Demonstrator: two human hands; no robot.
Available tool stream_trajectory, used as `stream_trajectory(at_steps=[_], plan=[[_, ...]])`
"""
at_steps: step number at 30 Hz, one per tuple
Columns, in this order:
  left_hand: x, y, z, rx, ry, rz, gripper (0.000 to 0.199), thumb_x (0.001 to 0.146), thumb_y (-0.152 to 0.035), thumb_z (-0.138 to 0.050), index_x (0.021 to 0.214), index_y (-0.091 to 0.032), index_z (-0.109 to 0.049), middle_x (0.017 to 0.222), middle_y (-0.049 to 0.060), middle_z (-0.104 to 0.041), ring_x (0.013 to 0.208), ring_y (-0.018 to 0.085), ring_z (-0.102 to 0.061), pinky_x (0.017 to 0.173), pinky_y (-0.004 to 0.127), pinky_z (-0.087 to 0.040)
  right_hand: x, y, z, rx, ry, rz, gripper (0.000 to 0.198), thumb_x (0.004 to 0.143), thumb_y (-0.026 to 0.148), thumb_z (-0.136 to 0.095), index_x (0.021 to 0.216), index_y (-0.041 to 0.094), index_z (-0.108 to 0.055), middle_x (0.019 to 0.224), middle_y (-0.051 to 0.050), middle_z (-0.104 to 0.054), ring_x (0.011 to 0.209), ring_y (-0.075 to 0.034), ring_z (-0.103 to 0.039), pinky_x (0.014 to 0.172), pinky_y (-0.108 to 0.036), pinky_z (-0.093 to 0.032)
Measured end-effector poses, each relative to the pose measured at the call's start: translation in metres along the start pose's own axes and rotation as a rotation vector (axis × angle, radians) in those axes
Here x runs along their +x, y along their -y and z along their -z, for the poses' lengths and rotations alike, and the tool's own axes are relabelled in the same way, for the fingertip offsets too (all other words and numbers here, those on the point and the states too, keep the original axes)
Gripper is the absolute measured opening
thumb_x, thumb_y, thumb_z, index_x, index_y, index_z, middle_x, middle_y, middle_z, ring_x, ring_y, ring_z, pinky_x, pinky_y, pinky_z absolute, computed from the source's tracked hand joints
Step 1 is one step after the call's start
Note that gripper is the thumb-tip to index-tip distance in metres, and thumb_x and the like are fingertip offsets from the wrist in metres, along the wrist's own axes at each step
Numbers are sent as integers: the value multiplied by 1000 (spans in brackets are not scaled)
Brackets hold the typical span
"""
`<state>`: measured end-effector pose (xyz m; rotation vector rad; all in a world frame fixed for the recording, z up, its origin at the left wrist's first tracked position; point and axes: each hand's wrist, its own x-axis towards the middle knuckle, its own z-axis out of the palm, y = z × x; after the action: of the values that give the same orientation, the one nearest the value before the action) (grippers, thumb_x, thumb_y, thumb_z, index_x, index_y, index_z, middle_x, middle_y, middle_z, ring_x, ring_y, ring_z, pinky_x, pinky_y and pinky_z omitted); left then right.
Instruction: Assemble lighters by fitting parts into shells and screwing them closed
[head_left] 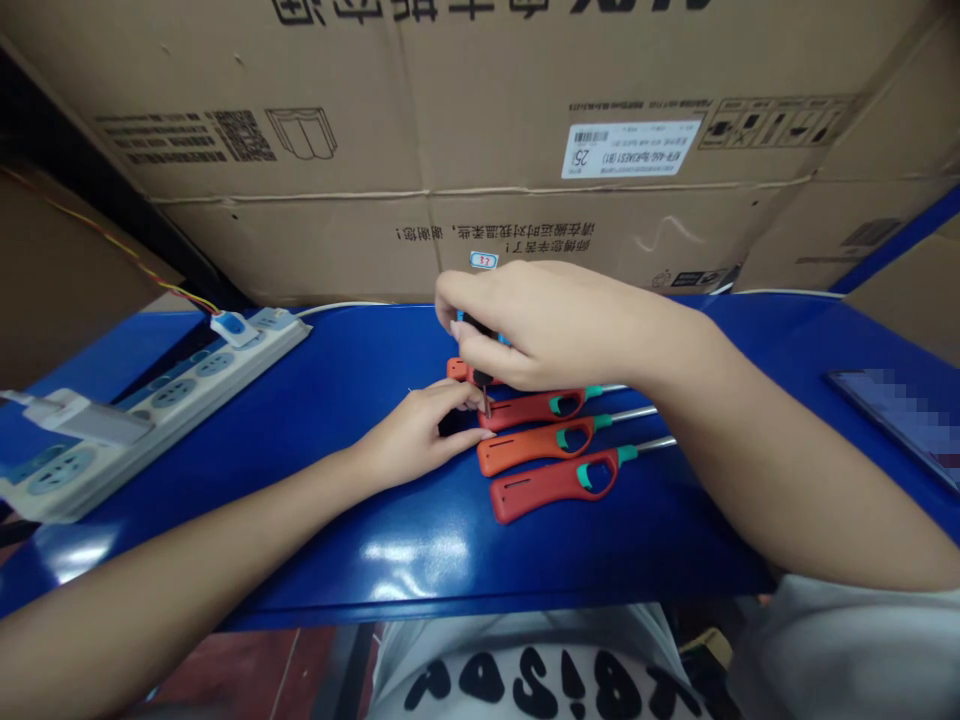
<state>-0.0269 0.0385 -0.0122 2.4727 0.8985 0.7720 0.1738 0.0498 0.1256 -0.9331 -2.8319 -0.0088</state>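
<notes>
My right hand [517, 325] is closed around a screwdriver [482, 378] with a black and blue handle, held upright. Its metal shaft points down at the handle end of a red gas lighter [525, 408]. At that same end, the thumb and fingertips of my left hand [416, 430] pinch the lighter. Nearer to me lie an orange lighter [517, 452] and another red lighter [536, 492], side by side, with green triggers and metal tubes pointing right. Behind, a further red lighter [456, 369] is mostly hidden by my right hand.
A white power strip [180, 400] with a plugged-in charger [94, 412] and a small plug lies at the left of the blue table [337, 560]. A large cardboard box [420, 120] stands along the back. A phone-like device [900, 420] rests at the right.
</notes>
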Motion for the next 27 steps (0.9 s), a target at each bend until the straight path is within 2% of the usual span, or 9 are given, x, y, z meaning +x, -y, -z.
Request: stream_trajectory(at_steps=[4,8,16,19,23,27], plan=[[-1,-1,-1,-6,2,13,16,94,-31,-68,104,-20,-63,105,5,-73,98,22,-70,89,36,-56,1,0,-1,-16,-11,-11,37,104,41,-38,120,16,-59,101,-10,-74,83,-22,-64,70,-31,-38],[-1,-1,-2,14,-11,3,13,95,-30,-66,101,-20,-61,102,5,-72,96,21,-69,87,36,-56,1,0,-2,-14,-8,-1,32,104,34,-37,121,16,-57,103,-9,-74,83,-21,-64,71,-31,-38],[-1,-3,-1,11,-8,-5,13,95,-29,-67,102,-20,-61,101,5,-71,95,21,-68,87,34,-56,2,-1,-1,-62,-34,4,32,104,36,-35,114,16,-59,98,-10,-72,84,-22,-64,72,-32,-37],[-1,-2,-1,18,-9,1,13,95,-29,-67,102,-19,-61,101,5,-71,95,21,-68,87,34,-55,2,-1,-2,-71,-56,5,38,105,42,-33,112,15,-60,95,-9,-72,82,-22,-63,72,-32,-36],[-1,-1,-2,20,-9,-6,14,95,-31,-66,102,-20,-60,101,5,-71,95,21,-69,86,35,-56,2,-1,-3,-79,-37,17,35,105,37,-34,114,16,-60,97,-8,-71,81,-21,-63,71,-31,-36],[-1,0,-3,25,-19,-6,13,95,-29,-66,102,-20,-61,103,5,-72,96,21,-69,86,35,-56,3,0,-5,-100,-71,26,38,106,40,-31,111,15,-60,93,-7,-71,80,-20,-63,71,-31,-36]])
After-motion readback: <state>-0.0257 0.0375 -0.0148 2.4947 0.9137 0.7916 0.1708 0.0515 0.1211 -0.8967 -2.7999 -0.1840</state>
